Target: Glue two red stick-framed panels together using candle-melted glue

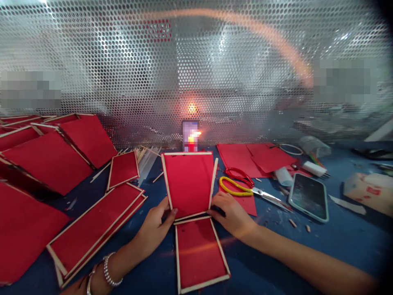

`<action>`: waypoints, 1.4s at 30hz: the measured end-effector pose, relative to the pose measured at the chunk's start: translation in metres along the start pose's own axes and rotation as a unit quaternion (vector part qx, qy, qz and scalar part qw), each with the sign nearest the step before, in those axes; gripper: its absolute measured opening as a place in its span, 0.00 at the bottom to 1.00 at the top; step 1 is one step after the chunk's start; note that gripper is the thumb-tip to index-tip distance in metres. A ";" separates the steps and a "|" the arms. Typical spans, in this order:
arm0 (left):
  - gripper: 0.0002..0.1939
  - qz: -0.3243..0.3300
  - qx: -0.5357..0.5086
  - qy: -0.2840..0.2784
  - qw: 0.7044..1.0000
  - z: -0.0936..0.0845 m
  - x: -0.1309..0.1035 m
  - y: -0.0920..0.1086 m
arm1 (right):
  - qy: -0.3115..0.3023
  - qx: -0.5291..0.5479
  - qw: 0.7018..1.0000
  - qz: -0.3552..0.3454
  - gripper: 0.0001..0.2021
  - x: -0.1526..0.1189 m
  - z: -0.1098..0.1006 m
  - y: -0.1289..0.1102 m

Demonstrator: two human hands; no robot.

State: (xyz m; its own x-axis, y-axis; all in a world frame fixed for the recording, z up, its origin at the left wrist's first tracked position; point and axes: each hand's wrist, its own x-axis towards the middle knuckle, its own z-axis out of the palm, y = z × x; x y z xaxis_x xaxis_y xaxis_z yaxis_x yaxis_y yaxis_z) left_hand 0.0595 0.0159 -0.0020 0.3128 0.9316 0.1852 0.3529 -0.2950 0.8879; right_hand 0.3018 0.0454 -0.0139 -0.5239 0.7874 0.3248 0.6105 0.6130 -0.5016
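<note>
A red panel [190, 184] edged with pale wooden strips stands raised, facing me. My left hand [159, 223] pinches its lower left corner, thumb in front. At the lower right corner my right hand [227, 213] grips the panel, fingers bent along the side strip. The right strip's top end leans outward from the red sheet. Just below lies a second red framed panel [201, 252], flat on the blue table. Red-and-yellow-handled scissors [238, 186] rest to the right of my right hand.
Long framed red panels [98, 229] and larger red pieces [49, 159] pile up at left. Red sheets [239, 157], a phone [308, 197], a white charger [315, 169] and a tissue box [368, 190] lie right. Perforated metal [138, 73] stands behind.
</note>
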 end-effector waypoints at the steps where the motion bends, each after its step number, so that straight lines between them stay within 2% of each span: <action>1: 0.15 0.000 -0.001 -0.002 1.000 0.000 0.000 0.001 | -0.001 -0.001 1.000 0.001 0.03 0.000 0.000 0.000; 10: 0.12 -0.015 -0.031 0.006 0.999 0.001 0.000 0.002 | 0.003 0.042 0.999 0.027 0.05 0.001 -0.004 -0.003; 14: 0.17 -0.049 -0.075 -0.016 0.996 0.001 0.000 0.005 | 0.014 0.101 0.994 0.040 0.03 0.001 -0.007 -0.004; 21: 0.15 -0.068 -0.082 -0.002 0.994 0.002 0.000 0.004 | 0.026 0.088 0.995 0.028 0.03 -0.001 -0.008 -0.006; 25: 0.12 -0.052 -0.063 0.005 0.997 0.002 -0.003 0.003 | 0.024 0.076 0.997 0.024 0.03 -0.002 -0.007 -0.007; 35: 0.06 0.000 0.007 0.022 1.000 0.002 -0.004 0.004 | 0.042 0.042 0.997 -0.043 0.05 -0.002 -0.005 -0.005; 42: 0.06 0.012 0.131 0.046 0.990 0.001 -0.007 0.000 | 0.041 0.087 0.994 -0.060 0.08 -0.001 -0.008 -0.005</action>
State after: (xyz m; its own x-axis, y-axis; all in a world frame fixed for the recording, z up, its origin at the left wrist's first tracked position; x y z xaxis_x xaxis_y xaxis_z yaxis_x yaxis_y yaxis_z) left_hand 0.0584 0.0088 -0.0035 0.2457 0.9356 0.2534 0.5667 -0.3507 0.7456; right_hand 0.3039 0.0421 -0.0052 -0.5329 0.7157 0.4513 0.4309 0.6886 -0.5832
